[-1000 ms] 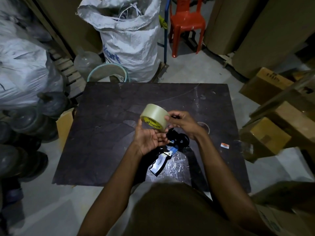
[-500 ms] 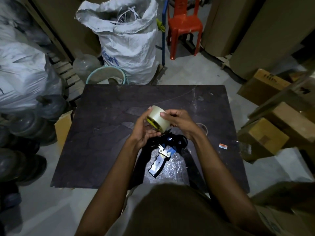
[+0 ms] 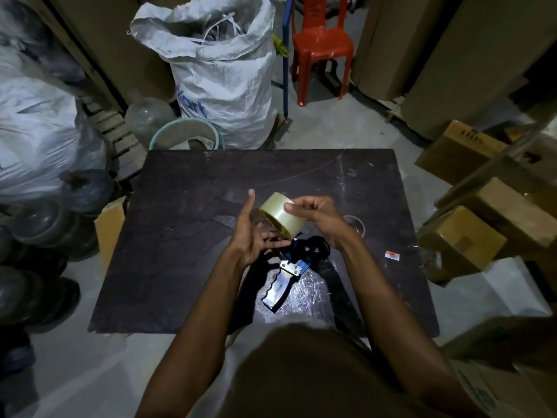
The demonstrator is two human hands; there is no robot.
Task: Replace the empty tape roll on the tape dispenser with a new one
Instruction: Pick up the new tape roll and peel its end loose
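A full roll of clear tape (image 3: 281, 215) with a yellow core label is held above the dark table (image 3: 187, 267) by my right hand (image 3: 319, 215), fingers over its top rim. My left hand (image 3: 253, 236) is open just left of the roll, thumb raised, fingers spread below it and apart from it. Below the roll the tape dispenser (image 3: 291, 267) lies flat on the table, black wheel to the right, blue frame, pale handle pointing toward me. An empty tape core (image 3: 355, 226) lies on the table behind my right wrist.
Crinkled clear plastic (image 3: 307, 289) lies under the dispenser handle, and a small orange label (image 3: 391, 255) sits at the table's right. Cardboard boxes (image 3: 461, 242) crowd the right, a white sack (image 3: 223, 64), bucket (image 3: 187, 135) and red chair (image 3: 321, 43) stand beyond.
My left hand has let go of the roll and opened. The right hand now holds the roll alone, tilted and shifted slightly right.
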